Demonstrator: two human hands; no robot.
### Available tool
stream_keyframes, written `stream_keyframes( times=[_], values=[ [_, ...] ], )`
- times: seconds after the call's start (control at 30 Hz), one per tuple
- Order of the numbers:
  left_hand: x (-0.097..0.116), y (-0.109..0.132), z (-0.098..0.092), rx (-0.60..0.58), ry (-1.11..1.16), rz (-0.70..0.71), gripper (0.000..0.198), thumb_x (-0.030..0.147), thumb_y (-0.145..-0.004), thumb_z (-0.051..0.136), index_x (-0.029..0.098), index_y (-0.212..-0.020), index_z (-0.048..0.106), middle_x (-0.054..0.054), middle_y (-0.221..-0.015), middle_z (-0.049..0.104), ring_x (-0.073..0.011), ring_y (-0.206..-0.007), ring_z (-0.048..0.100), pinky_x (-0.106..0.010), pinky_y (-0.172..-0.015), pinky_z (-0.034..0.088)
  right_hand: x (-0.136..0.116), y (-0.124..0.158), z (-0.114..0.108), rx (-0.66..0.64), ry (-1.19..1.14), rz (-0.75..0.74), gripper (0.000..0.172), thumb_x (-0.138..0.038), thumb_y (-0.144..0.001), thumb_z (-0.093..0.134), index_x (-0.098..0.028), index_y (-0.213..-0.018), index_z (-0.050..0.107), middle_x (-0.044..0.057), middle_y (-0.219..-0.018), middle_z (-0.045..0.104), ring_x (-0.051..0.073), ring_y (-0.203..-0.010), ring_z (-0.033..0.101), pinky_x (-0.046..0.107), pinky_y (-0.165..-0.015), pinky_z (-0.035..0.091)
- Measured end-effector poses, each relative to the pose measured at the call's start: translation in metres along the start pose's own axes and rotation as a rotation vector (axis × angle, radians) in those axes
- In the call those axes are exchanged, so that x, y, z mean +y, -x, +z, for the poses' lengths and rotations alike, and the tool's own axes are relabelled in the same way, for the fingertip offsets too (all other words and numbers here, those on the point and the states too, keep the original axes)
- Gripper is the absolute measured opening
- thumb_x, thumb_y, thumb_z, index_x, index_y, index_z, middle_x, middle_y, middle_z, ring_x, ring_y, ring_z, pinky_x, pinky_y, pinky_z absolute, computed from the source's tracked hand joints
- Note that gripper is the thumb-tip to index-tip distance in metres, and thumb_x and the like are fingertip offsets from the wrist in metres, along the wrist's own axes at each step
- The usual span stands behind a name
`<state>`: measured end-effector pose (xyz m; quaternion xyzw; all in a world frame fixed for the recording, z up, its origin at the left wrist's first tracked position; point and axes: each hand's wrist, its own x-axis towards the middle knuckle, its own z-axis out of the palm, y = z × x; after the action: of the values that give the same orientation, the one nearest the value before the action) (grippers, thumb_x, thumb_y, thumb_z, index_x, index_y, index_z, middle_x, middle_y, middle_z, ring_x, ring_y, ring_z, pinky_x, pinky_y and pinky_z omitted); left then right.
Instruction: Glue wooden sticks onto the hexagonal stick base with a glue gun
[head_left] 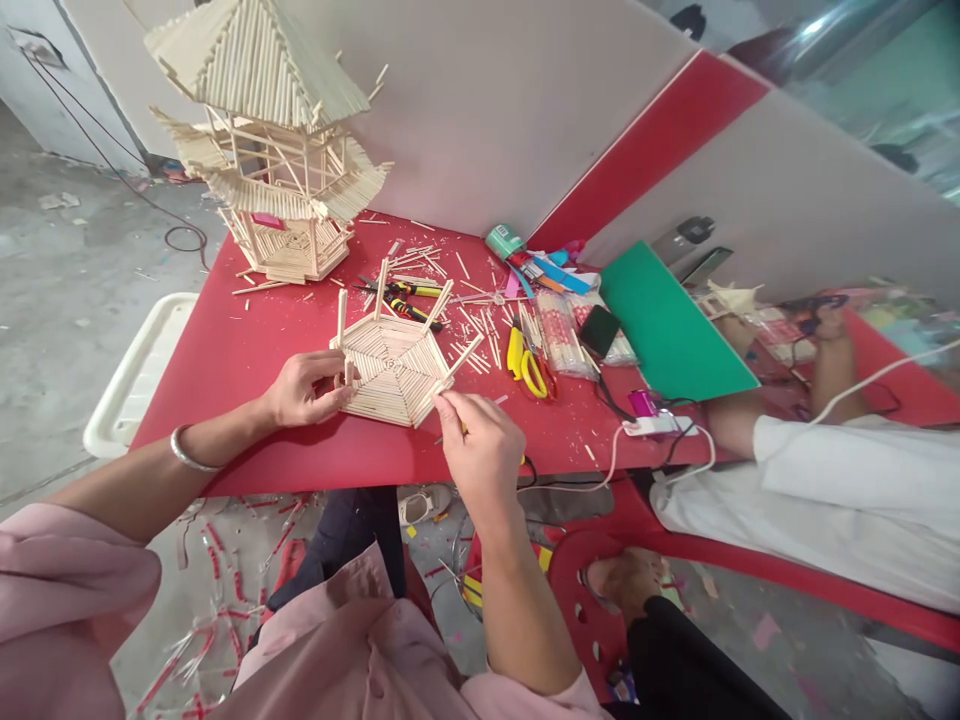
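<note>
A flat hexagonal panel of glued wooden sticks [390, 365], with upright sticks at its corners, lies on the red table [247, 340]. My left hand [304, 388] grips the panel's left edge, fingers closed round a corner post. At the panel's near right corner my right hand [480, 450] pinches a thin stick against it. A tall pagoda model of sticks [274, 140] stands at the table's far left.
Loose sticks, yellow scissors [525, 365], yellow-handled pliers [409, 300], stick packets [559, 340], a green board [671, 325] and a pink device with white cable [646, 405] lie on the table. Another person's white-sleeved arm [825, 460] rests at the right. A white chair [127, 390] stands left.
</note>
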<state>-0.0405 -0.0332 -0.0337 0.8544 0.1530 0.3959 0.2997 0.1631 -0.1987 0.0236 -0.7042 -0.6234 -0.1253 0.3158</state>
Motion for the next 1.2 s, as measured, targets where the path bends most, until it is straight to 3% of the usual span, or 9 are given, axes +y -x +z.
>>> stream_keyframes(
  times=[0.1, 0.23, 0.4, 0.53, 0.6, 0.67, 0.8, 0.97, 1.2],
  values=[
    [0.002, -0.002, -0.004, -0.068, -0.002, 0.083, 0.022, 0.031, -0.093, 0.055, 0.018, -0.078, 0.065, -0.003, -0.068, 0.061, -0.0104, -0.052, 0.048, -0.024, -0.05, 0.039, -0.001, 0.002, -0.002, -0.011, 0.017, -0.01, 0.028, -0.031, -0.101, 0.053, -0.019, -0.093, 0.076, 0.005, -0.083, 0.077, 0.017, -0.077, 0.069, 0.027, -0.072, 0.046],
    [0.004, -0.002, -0.007, 0.137, -0.074, 0.143, 0.014, 0.028, -0.09, 0.056, 0.02, -0.08, 0.062, 0.0, -0.061, 0.052, -0.0117, -0.049, 0.042, -0.027, -0.049, 0.037, 0.006, 0.01, -0.006, -0.041, -0.01, 0.054, 0.025, -0.035, -0.1, 0.056, -0.021, -0.096, 0.077, 0.004, -0.085, 0.077, 0.016, -0.077, 0.068, 0.026, -0.072, 0.046],
    [0.002, 0.001, -0.008, 0.271, -0.172, 0.193, 0.017, 0.023, -0.093, 0.047, 0.021, -0.081, 0.059, -0.005, -0.07, 0.061, -0.0151, -0.058, 0.053, -0.029, -0.056, 0.044, 0.045, 0.035, -0.011, -0.083, 0.107, 0.268, 0.031, -0.04, -0.099, 0.053, -0.021, -0.09, 0.076, 0.008, -0.087, 0.077, 0.02, -0.081, 0.068, 0.028, -0.074, 0.045],
    [0.017, 0.004, -0.013, 0.455, -0.403, 0.309, 0.015, 0.019, -0.091, 0.049, 0.021, -0.078, 0.056, -0.005, -0.071, 0.062, -0.0158, -0.064, 0.059, -0.028, -0.059, 0.047, 0.072, 0.049, -0.016, -0.307, 0.245, 0.38, 0.025, -0.028, -0.093, 0.06, -0.015, -0.11, 0.072, 0.014, -0.111, 0.073, 0.026, -0.105, 0.065, 0.032, -0.086, 0.046],
    [0.037, 0.007, -0.01, 0.505, -0.515, 0.379, 0.005, 0.02, -0.086, 0.056, 0.021, -0.082, 0.059, -0.004, -0.075, 0.064, -0.0158, -0.067, 0.06, -0.028, -0.06, 0.049, 0.078, 0.051, -0.018, -0.454, 0.269, 0.387, 0.042, -0.018, -0.087, 0.061, -0.013, -0.128, 0.064, 0.016, -0.124, 0.069, 0.027, -0.113, 0.063, 0.033, -0.09, 0.046],
    [0.062, 0.008, 0.0, 0.526, -0.511, 0.282, 0.003, 0.021, -0.085, 0.061, 0.02, -0.087, 0.062, -0.004, -0.08, 0.066, -0.0139, -0.065, 0.06, -0.026, -0.057, 0.048, 0.08, 0.05, -0.019, -0.539, 0.288, 0.387, 0.05, -0.014, -0.085, 0.059, -0.013, -0.134, 0.06, 0.015, -0.125, 0.068, 0.027, -0.115, 0.062, 0.033, -0.089, 0.047],
    [0.101, -0.004, 0.034, 0.311, -0.233, -0.1, 0.017, 0.024, -0.086, 0.066, 0.019, -0.102, 0.067, -0.007, -0.104, 0.068, -0.0044, -0.052, 0.05, -0.02, -0.048, 0.042, 0.084, 0.044, -0.019, -0.549, 0.296, 0.414, 0.036, -0.018, -0.087, 0.058, -0.015, -0.121, 0.067, 0.015, -0.114, 0.07, 0.025, -0.104, 0.066, 0.03, -0.077, 0.046],
    [0.102, -0.035, 0.064, 0.225, -0.075, -0.255, 0.024, 0.034, -0.079, 0.077, 0.018, -0.096, 0.071, -0.006, -0.1, 0.07, -0.0039, -0.049, 0.048, -0.021, -0.047, 0.04, 0.096, 0.053, -0.018, -0.437, 0.058, 0.523, 0.022, -0.025, -0.081, 0.064, -0.019, -0.102, 0.069, 0.012, -0.098, 0.072, 0.023, -0.082, 0.069, 0.028, -0.061, 0.041],
    [0.104, -0.047, 0.071, 0.359, 0.036, -0.36, 0.032, 0.047, -0.091, 0.062, 0.017, -0.084, 0.073, -0.001, -0.063, 0.061, -0.008, -0.049, 0.045, -0.023, -0.047, 0.035, 0.083, 0.06, -0.02, -0.199, -0.463, 0.579, 0.031, -0.032, -0.078, 0.059, -0.022, -0.107, 0.061, 0.005, -0.088, 0.074, 0.022, -0.072, 0.067, 0.029, -0.062, 0.046]
  ],
)
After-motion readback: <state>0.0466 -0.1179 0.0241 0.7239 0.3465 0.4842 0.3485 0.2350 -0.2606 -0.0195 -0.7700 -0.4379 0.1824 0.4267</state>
